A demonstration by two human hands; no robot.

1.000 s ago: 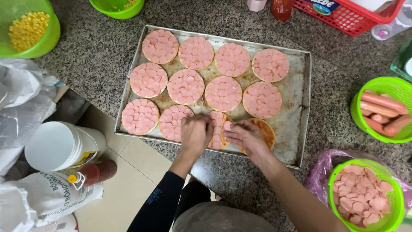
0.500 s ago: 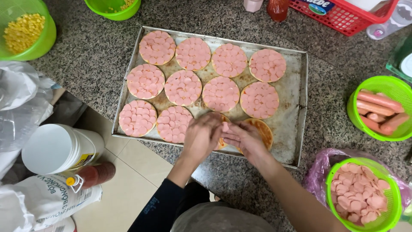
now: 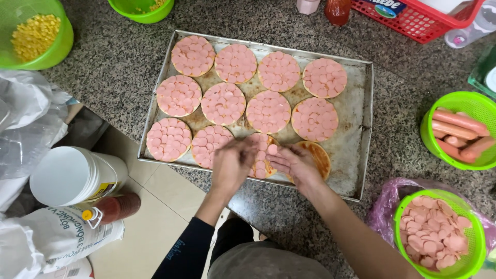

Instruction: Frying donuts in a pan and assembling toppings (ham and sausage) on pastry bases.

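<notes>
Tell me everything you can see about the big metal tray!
The tray is a flat, rectangular pan of dull grey metal with a low raised rim, its floor stained brown. It lies on the speckled stone counter, one corner poking over the edge. Round bread bases covered in pink sausage slices fill it. Both hands work over its near edge.

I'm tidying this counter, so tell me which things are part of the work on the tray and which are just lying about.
In use:
left hand
right hand
half-covered round base
sauced bare base
baking tray
bowl of sausage slices

Lying about:
corn bowl
whole sausages bowl
red basket
white tub
</notes>
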